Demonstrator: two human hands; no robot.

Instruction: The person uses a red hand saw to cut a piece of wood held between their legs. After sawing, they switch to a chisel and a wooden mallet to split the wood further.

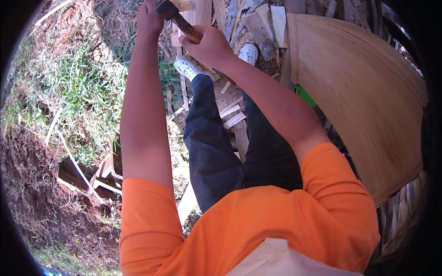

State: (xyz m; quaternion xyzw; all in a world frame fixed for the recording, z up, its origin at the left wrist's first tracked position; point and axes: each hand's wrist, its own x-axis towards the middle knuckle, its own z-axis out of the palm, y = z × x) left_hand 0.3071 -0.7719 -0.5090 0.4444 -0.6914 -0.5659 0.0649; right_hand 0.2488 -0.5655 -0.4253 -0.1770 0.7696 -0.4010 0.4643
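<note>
My right hand (209, 45) is closed around the wooden handle of a hammer (184, 27). Its dark, blocky head is at the top of the view, beside my left hand (150, 20). That hand looks curled at the upper edge; its fingertips and whatever they hold are cut off or hidden. Just past the hammer head lies a pale yellowish piece of wood (183, 5), only partly in view. Both arms stretch forward over my legs.
Wood offcuts (235, 120) and boards (260, 34) litter the ground around my white clogs (188, 67). A large curved wooden panel (359, 87) stands close on the right. Grass (87, 101) and bare soil spread to the left, near a broken wooden frame (107, 174).
</note>
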